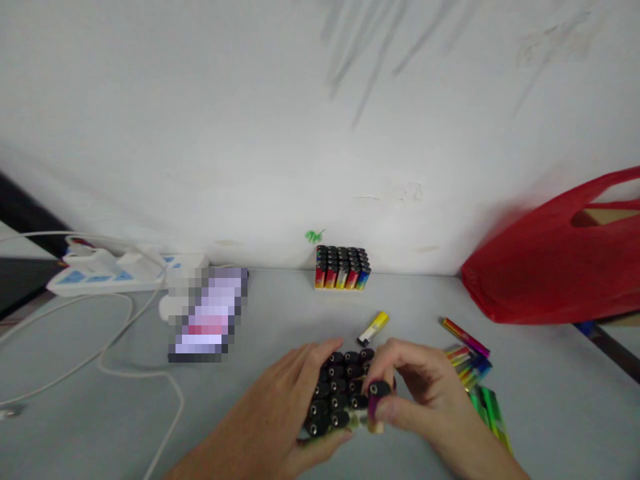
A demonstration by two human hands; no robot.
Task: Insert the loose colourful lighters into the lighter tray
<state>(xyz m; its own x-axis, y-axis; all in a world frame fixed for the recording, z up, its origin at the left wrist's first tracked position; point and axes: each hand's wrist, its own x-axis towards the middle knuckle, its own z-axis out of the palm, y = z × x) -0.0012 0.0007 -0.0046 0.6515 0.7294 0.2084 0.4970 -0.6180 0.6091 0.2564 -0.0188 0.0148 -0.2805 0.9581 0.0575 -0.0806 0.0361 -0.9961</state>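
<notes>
Lighters being handled on the grey table (pixel 280 313).

We note a red bag (pixel 555 260) at far right. Centre front, our left hand (pixel 295 393) cups a packed block of lighters (pixel 340 393); our right hand (pixel 415 387) pinches one lighter (pixel 376 399), apparently purple-bodied, at the block's right edge. Loose lighters (pixel 473 363) lie just beside.

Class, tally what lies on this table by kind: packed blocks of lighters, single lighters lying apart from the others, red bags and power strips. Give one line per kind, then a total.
Packed blocks of lighters: 2, one by the wall, one between the hands
Single yellow lighter lying apart: 1
Red bag: 1
Power strip: 1
Total: 5
The loose lighters at the right overlap too much to count.
</notes>
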